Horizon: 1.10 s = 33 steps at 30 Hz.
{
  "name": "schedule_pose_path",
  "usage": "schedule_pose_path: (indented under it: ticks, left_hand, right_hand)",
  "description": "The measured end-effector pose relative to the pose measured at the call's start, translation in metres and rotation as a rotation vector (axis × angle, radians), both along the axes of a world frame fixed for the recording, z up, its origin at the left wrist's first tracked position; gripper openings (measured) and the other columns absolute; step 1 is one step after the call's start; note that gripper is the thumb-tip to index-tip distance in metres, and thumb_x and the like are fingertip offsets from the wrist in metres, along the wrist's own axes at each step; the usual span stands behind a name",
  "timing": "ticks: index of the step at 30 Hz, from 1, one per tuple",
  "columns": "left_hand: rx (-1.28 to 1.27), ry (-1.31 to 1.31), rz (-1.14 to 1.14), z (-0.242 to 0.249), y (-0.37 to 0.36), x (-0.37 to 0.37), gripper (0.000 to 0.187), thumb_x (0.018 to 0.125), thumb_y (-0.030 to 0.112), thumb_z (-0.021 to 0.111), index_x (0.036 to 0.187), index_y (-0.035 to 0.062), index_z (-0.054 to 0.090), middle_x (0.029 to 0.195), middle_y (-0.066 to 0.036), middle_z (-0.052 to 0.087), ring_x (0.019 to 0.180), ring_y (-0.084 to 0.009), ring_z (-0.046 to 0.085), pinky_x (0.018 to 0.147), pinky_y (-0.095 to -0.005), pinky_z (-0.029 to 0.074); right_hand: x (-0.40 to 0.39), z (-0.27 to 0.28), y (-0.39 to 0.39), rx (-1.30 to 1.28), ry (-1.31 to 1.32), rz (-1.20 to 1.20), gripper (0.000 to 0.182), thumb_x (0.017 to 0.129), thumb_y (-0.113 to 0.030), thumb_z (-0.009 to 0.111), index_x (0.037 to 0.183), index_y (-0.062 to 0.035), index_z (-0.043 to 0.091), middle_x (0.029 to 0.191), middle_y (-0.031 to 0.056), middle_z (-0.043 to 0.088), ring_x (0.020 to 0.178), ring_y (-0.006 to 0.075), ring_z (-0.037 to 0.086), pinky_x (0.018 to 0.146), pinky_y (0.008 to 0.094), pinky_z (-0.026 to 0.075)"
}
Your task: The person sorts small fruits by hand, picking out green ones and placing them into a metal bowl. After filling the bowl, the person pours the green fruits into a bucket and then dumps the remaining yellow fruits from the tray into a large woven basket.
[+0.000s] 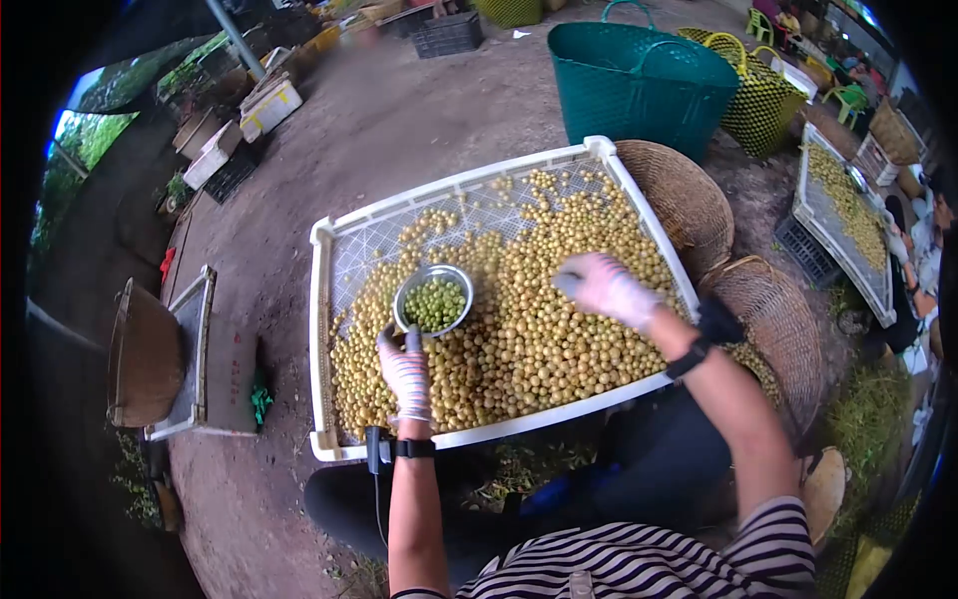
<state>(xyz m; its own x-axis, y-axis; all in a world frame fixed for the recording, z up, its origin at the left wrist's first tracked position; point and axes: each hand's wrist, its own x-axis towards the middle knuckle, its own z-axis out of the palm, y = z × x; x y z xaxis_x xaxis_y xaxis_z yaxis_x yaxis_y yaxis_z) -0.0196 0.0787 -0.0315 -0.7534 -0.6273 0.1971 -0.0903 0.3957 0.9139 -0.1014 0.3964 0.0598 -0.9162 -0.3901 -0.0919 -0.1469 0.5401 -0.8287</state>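
A white plastic mesh tray (317,299) lies in front of me, spread with small round yellowish-brown fruits (544,334). On the fruits, left of the middle, rests a small metal bowl (466,311) of green fruits (435,303). My left hand (405,377), in a striped white glove with grey fingertips, grips the near rim of this bowl. Over the right part of the fruits is my right hand (607,289), gloved the same way and pointing left. Motion smears its fingers, so whether they hold a fruit cannot be made out.
Woven baskets (679,195) stand close by the tray's right side. Beyond them are a green plastic basket (639,95) and a yellow-black one (753,110). At far right, people work by another fruit tray (848,215). To the left stands a brown bucket (145,354) beside a pale box (230,384).
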Motion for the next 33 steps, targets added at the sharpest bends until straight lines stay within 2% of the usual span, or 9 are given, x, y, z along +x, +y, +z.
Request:
schedule_pose_path:
  ticks: [2,3,4,9,15,22,25,31,33]
  left_hand:
    - [-0.157,-0.404,0.246,-0.033,-0.043,-0.021,0.062,0.085,0.043,0.071,0.122,-0.003,0.052,0.089,-0.019,0.067,0.077,-0.0258,0.063,0.075,-0.0383,0.05]
    - [0.049,-0.491,0.186,0.01,-0.021,-0.019,0.061,0.084,0.045,0.071,0.12,-0.0029,0.055,0.091,-0.02,0.069,0.075,-0.0263,0.064,0.07,-0.0399,0.051]
    - [-0.195,-0.582,0.145,-0.023,-0.046,-0.035,0.056,0.084,0.042,0.071,0.116,-0.003,0.059,0.092,-0.018,0.069,0.071,-0.0216,0.064,0.063,-0.0364,0.051]
    - [0.297,-0.273,-0.167,-0.098,-0.1,-0.077,0.036,0.079,0.01,0.061,0.111,-0.0086,0.065,0.086,-0.009,0.067,0.064,-0.0179,0.057,0.061,-0.0312,0.048]
    - [0.349,-0.201,-0.274,0.014,0.014,-0.027,0.018,0.081,0.017,0.064,0.095,0.0064,0.062,0.064,0.001,0.055,0.043,-0.0112,0.041,0.042,-0.0264,0.034]
    - [0.281,0.005,-0.847,0.134,0.18,0.031,0.029,0.096,0.025,0.059,0.114,0.0025,0.06,0.071,0.001,0.06,0.048,-0.0044,0.048,0.044,-0.0191,0.037]
    - [0.295,0.134,-0.938,0.136,0.21,0.048,0.052,0.095,0.018,0.062,0.141,0.0018,0.043,0.094,-0.002,0.062,0.073,-0.0067,0.053,0.066,-0.0209,0.044]
    - [0.236,0.128,-0.744,0.076,0.145,0.013,0.049,0.093,0.023,0.064,0.138,0.008,0.05,0.107,-0.001,0.061,0.088,-0.0089,0.055,0.074,-0.0237,0.044]
    - [0.179,0.058,-0.624,0.08,0.119,0.017,0.046,0.093,0.025,0.064,0.135,0.0087,0.053,0.117,-0.001,0.062,0.096,-0.0115,0.056,0.08,-0.0281,0.043]
  right_hand:
    - [0.001,-0.028,-0.046,-0.136,-0.062,-0.044,0.029,0.088,-0.029,0.057,0.078,-0.0021,0.064,0.069,0.0196,0.064,0.058,0.0315,0.06,0.058,0.0431,0.049]
    - [-0.007,-0.059,-0.065,-0.087,0.1,-0.019,0.029,0.09,-0.03,0.058,0.081,-0.0038,0.064,0.059,0.0063,0.057,0.052,0.0142,0.052,0.051,0.0361,0.044]
    - [0.002,-0.071,-0.083,-0.207,0.081,-0.072,0.031,0.089,-0.032,0.058,0.078,-0.0043,0.064,0.058,0.009,0.058,0.052,0.0171,0.053,0.051,0.0377,0.044]
    - [0.042,-0.066,-0.112,-0.275,-0.23,-0.279,0.052,0.091,-0.051,0.056,0.071,-0.0037,0.063,0.053,0.0109,0.059,0.041,0.0233,0.055,0.045,0.0396,0.047]
    - [0.053,-0.039,-0.077,-0.344,-0.196,-0.478,0.054,0.09,-0.051,0.06,0.071,-0.0007,0.06,0.053,0.0103,0.057,0.046,0.0224,0.056,0.048,0.04,0.047]
    - [0.125,0.033,0.062,-0.71,-0.302,-0.607,0.037,0.096,-0.032,0.049,0.095,0.0029,0.062,0.06,0.0061,0.058,0.042,0.0107,0.052,0.036,0.0264,0.041]
    - [0.198,0.054,0.16,-0.771,-0.143,-0.811,0.038,0.094,-0.038,0.057,0.091,-0.0012,0.063,0.06,0.0026,0.058,0.044,0.0089,0.053,0.038,0.0239,0.041]
    - [0.378,0.009,0.372,-0.06,0.264,-1.466,0.015,0.095,-0.019,0.055,0.101,-0.0069,0.06,0.066,0.002,0.054,0.047,0.0102,0.052,0.046,0.0263,0.043]
    - [0.434,-0.007,0.437,0.03,0.159,-1.913,0.029,0.089,-0.032,0.058,0.079,-0.0047,0.061,0.058,0.0069,0.058,0.05,0.0195,0.056,0.05,0.0362,0.047]
